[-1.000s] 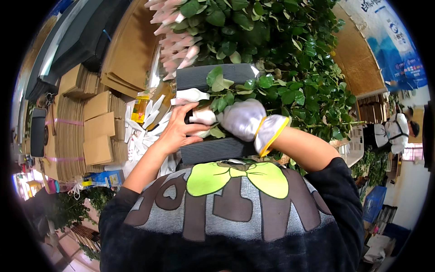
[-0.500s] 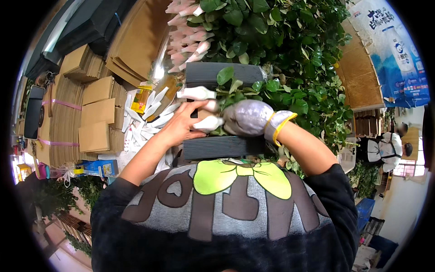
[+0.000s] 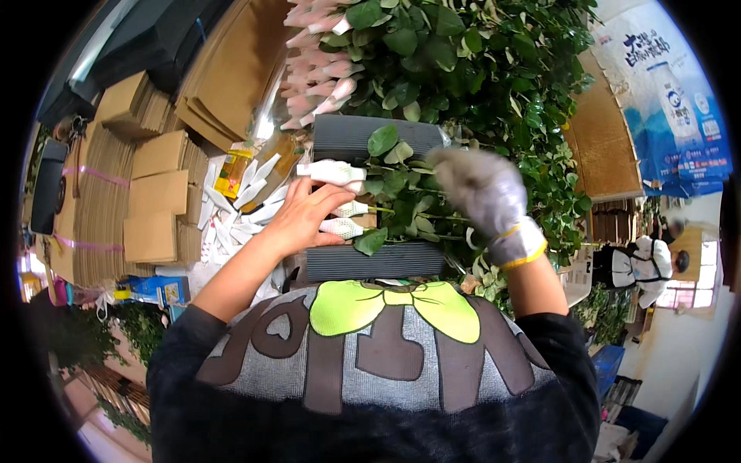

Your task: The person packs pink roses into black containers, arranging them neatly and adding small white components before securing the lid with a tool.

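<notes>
My bare left hand (image 3: 305, 214) curls over several flower heads in white foam net sleeves (image 3: 340, 227), fingers on top and thumb at the near side. Their green leafy stems (image 3: 397, 208) run right between two dark ribbed blocks, a far one (image 3: 378, 135) and a near one (image 3: 374, 262). Above the stems, at their right part, is my right hand (image 3: 486, 189) in a grey-white glove with a yellow cuff. Its fingers are smeared by motion, so their grip does not show. One more white-sleeved flower head (image 3: 332, 170) lies just beyond my left fingers.
Loose white net sleeves (image 3: 231, 220) lie left of my hand, by a yellow packet (image 3: 233, 174). Pink-white sleeved flower heads (image 3: 316, 77) and dense leaves (image 3: 494, 62) fill the far side. Cardboard stacks (image 3: 100, 193) stand at the left. A person (image 3: 644, 266) is far right.
My right hand has moved right along the stems, away from the flower heads, uncovering leaves and stems. My left hand stays at the sleeved heads, slightly lower in view.
</notes>
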Demonstrator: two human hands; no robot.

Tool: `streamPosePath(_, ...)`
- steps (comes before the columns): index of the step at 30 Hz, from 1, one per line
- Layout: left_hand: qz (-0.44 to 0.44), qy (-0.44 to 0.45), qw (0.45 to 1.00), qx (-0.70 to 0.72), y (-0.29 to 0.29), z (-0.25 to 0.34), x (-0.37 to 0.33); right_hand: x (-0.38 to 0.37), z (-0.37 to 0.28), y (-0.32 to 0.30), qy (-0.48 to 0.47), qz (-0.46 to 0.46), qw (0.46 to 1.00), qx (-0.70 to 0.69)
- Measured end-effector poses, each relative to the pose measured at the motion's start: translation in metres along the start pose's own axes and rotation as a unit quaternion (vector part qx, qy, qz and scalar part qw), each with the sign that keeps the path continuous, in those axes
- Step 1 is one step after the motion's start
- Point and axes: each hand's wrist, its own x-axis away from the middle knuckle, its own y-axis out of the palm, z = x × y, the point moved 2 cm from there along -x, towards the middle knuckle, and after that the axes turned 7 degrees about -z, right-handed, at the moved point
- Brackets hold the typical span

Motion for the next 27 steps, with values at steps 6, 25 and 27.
streamPosePath(6, -0.024, 0.087, 0.990, -0.106, -0.022, 0.011, -0.015, -0.001, 0.089, -0.006, 0.216, -0.261, 0.887, 0.315)
streamPosePath(25, -0.166, 0.022, 0.984, -0.058, -0.017, 0.004, -0.044, 0.050, 0.024, -0.046, 0.190, -0.046, 0.832, 0.519)
streamPosePath(27, -0.154, -0.014, 0.988, 0.010, -0.010, -0.003, -0.036, 0.053, 0.008, -0.039, 0.146, -0.029, 0.837, 0.527)
